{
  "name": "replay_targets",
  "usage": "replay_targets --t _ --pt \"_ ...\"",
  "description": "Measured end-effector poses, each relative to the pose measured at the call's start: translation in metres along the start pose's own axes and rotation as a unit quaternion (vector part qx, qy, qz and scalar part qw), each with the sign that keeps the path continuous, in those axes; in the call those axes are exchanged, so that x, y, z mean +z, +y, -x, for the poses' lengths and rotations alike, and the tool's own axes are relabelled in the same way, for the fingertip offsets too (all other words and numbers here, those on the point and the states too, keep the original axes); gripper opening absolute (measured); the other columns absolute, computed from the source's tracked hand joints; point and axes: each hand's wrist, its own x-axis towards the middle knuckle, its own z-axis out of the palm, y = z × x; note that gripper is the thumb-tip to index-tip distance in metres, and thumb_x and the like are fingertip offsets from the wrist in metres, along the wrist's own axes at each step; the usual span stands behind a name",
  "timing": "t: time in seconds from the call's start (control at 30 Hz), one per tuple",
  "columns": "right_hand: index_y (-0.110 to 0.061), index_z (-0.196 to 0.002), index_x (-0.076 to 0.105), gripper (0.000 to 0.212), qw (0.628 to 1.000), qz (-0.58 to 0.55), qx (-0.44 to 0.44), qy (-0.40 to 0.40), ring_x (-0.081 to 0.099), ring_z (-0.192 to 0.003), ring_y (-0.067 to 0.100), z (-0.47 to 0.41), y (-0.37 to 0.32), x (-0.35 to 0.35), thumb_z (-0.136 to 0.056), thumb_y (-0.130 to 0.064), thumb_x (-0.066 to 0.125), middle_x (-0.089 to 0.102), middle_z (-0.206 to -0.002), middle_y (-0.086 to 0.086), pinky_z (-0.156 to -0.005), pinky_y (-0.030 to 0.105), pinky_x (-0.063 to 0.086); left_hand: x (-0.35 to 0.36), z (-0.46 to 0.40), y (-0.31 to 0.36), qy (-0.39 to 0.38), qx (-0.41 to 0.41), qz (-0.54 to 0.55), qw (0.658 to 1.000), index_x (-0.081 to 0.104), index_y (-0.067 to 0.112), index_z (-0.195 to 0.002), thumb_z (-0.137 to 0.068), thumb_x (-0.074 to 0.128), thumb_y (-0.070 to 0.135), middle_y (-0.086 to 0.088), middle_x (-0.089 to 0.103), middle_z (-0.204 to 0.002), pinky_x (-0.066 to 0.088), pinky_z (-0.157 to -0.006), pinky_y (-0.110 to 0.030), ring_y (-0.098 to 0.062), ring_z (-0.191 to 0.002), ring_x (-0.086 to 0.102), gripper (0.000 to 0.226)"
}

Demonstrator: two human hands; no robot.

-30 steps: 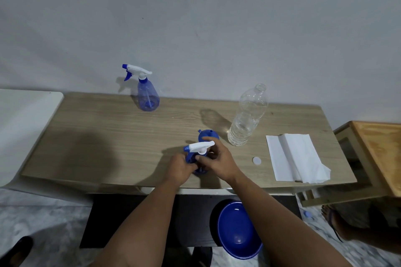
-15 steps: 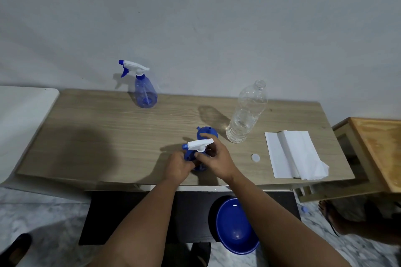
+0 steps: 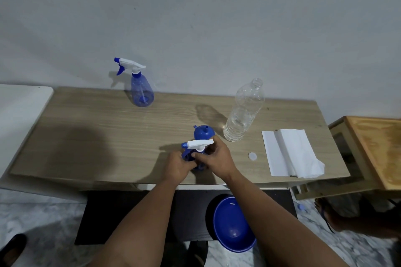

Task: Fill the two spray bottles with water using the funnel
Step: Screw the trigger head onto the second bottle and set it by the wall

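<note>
- The left hand (image 3: 176, 166) is wrapped around the body of the near spray bottle (image 3: 196, 151), close to the front edge of the surface (image 3: 97, 136).
- The right hand (image 3: 214, 158) pinches the neck of that bottle, just under its white spray head.
- Most of the bottle's blue body is hidden by the two hands.
- The funnel (image 3: 204, 132) sits upside down on the surface, right behind the near bottle, with its thin tip up.
- The far spray bottle (image 3: 141, 91) stands upright by the wall, well apart from the hands. Its spray head is on.
- The water bottle (image 3: 244, 115) stands open to the right of the funnel. It has water in the lower part.
- Its small white cap (image 3: 252, 156) lies flat on the surface, between the right hand and the tissue (image 3: 288, 154).
- The tissue lies at the right end of the surface.
- A blue bowl (image 3: 233, 225) sits below the surface, between the two arms.
</note>
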Motion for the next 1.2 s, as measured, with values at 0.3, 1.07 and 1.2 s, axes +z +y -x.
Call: replay_targets --t 0.3,1.07,1.2 --pt "-0.009 -0.104 0.067 0.029 1.0 0.001 0.021 -0.014 0.071 -0.069 0.033 -0.002 -0.001 -0.001 -0.083 -0.005 0.086 0.074 -0.09 0.02 -0.066 0.058 0.061 -0.002 0.004 0.006 -0.008 -0.003 0.0 1.0 0.074 0.006 -0.085 -0.069 0.083 0.014 -0.013 0.073 -0.075 0.05 -0.064 -0.033 -0.014 -0.064 0.061 0.02" --pt "-0.002 -0.109 0.065 0.034 0.996 -0.051 0.021 0.069 0.055 -0.059 0.014 0.008 -0.047 0.022 -0.079 -0.018 0.065 0.061 -0.075 0.012 -0.055 0.027 0.048 -0.088 0.052 0.0 0.05 0.003 0.021 0.999 0.052 0.025 -0.144 -0.052 0.094 0.054 0.0 0.063 -0.127 0.051 -0.103 -0.033 -0.015 -0.121 0.059 0.105" --pt "-0.022 -0.116 0.067 0.035 0.998 -0.012 0.027 -0.06 0.05 -0.057 0.013 0.01 -0.064 0.062 -0.093 0.0 0.052 0.059 -0.071 0.001 -0.052 0.03 0.046 -0.135 0.071 -0.009 0.176 0.022 -0.081 0.981 0.063 0.028 -0.132 -0.068 0.086 0.057 0.003 0.071 -0.118 0.053 -0.098 -0.032 -0.01 -0.11 0.066 0.073"
